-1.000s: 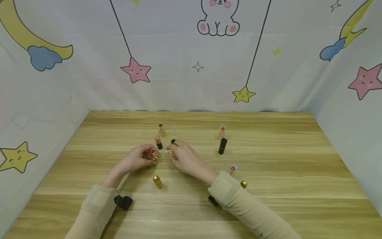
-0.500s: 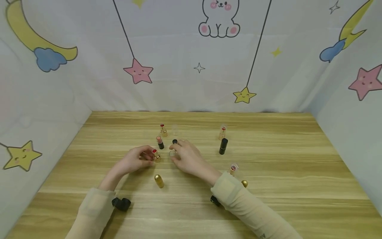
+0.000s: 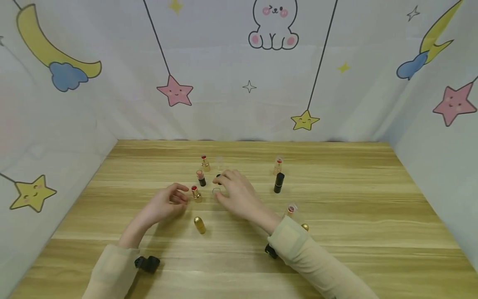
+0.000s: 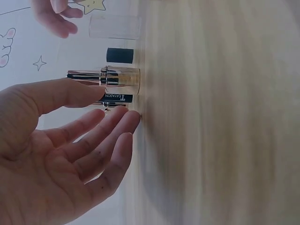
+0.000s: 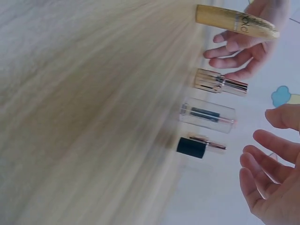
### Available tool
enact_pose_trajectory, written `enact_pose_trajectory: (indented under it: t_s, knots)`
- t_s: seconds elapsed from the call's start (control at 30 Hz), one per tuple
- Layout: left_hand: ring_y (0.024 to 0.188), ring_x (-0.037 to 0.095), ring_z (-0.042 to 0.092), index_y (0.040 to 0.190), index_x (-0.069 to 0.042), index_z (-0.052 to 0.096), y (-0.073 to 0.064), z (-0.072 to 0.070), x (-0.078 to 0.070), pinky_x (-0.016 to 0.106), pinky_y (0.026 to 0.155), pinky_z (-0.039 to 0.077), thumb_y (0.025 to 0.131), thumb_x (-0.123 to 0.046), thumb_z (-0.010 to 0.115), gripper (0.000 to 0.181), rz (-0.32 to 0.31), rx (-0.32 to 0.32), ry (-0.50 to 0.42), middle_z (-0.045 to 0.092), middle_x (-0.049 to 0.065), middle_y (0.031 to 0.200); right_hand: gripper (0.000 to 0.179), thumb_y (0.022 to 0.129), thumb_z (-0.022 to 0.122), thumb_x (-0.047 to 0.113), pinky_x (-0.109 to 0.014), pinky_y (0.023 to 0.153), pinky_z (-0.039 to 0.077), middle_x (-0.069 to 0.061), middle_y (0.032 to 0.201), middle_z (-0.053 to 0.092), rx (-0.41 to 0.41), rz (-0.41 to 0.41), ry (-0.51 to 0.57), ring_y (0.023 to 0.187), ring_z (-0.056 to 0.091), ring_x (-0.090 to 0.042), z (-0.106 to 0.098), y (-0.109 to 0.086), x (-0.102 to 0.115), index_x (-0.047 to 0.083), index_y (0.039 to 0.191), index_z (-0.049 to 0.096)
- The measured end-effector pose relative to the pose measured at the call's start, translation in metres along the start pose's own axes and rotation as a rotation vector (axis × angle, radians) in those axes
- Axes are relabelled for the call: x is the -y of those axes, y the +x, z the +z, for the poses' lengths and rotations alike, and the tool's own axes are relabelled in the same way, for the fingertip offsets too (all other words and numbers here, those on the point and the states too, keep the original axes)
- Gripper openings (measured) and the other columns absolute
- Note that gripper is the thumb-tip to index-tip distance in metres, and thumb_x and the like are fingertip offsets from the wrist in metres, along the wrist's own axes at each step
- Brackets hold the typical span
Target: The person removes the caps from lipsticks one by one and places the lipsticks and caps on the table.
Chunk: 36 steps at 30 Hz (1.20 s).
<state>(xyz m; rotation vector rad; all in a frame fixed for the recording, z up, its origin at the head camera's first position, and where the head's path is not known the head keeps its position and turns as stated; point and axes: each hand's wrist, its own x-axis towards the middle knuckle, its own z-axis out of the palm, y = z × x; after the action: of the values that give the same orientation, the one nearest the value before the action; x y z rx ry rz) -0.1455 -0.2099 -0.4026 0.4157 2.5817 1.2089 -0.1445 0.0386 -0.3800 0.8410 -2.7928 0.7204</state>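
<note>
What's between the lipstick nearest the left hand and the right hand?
The clear cap stands between that lipstick and the right hand, in the head view.

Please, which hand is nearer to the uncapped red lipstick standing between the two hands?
The left hand. Its fingers are just to the left of the red lipstick, not gripping it; the right hand is farther away, on its right side.

Okay, left hand (image 3: 166,203) has backed off the red lipstick (image 3: 196,195) it was touching, now just left of it with a gap.
</note>
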Motion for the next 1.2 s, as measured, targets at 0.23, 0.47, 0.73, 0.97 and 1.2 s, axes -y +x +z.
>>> enact_pose_trajectory:
  t_s: [0.23,0.47,0.73,0.97,1.2]
  knots:
    - [0.103,0.037,0.064,0.124,0.008,0.051,-0.015,0.004,0.0,0.048,0.09,0.052,0.084,0.005,0.062,0.042,0.046,0.004,-0.002,0.064,0.025,0.112,0.026,0.093,0.061,0.024,-0.034,0.093,0.046,0.0,0.112,0.064,-0.029,-0.019,0.017,0.104,0.055,-0.017,-0.005,-0.004,0.007,0.014,0.116,0.066]
    - [0.109,0.039,0.059,0.128,0.003,0.048,-0.032,0.007,-0.004,0.043,0.086,0.054,0.079,0.008,0.064,0.052,0.066,0.022,0.013,0.06,0.024,0.117,0.026,0.093,0.06,0.024,-0.033,0.091,0.047,0.0,0.111,0.064,-0.011,-0.056,0.054,0.103,0.055,-0.015,-0.009,-0.01,0.017,0.015,0.117,0.065]
    - [0.107,0.033,0.057,0.132,-0.001,0.046,-0.039,0.023,-0.015,0.036,0.081,0.054,0.075,-0.016,0.081,0.069,0.035,0.068,-0.018,0.056,0.021,0.119,0.04,0.091,0.062,0.042,-0.032,0.091,0.05,0.006,0.12,0.061,0.104,-0.082,0.068,0.109,0.058,-0.014,-0.006,-0.015,0.03,0.02,0.124,0.061]
    - [0.095,0.016,0.06,0.123,-0.004,0.056,-0.032,0.04,-0.018,0.03,0.081,0.05,0.072,-0.023,0.083,0.06,0.027,0.068,0.058,0.065,0.008,0.112,0.04,0.089,0.063,0.041,-0.025,0.087,0.049,0.005,0.12,0.061,0.128,-0.195,-0.009,0.105,0.059,-0.011,0.008,-0.017,0.037,0.02,0.123,0.061]
    - [0.084,0.011,0.058,0.109,-0.01,0.065,-0.026,0.046,-0.016,0.023,0.071,0.048,0.071,-0.021,0.083,0.044,0.046,0.048,0.091,0.066,0.003,0.099,0.033,0.088,0.065,0.029,-0.016,0.066,0.04,0.006,0.098,0.059,0.077,-0.239,0.003,0.083,0.051,-0.007,0.017,-0.017,0.041,0.021,0.12,0.063]
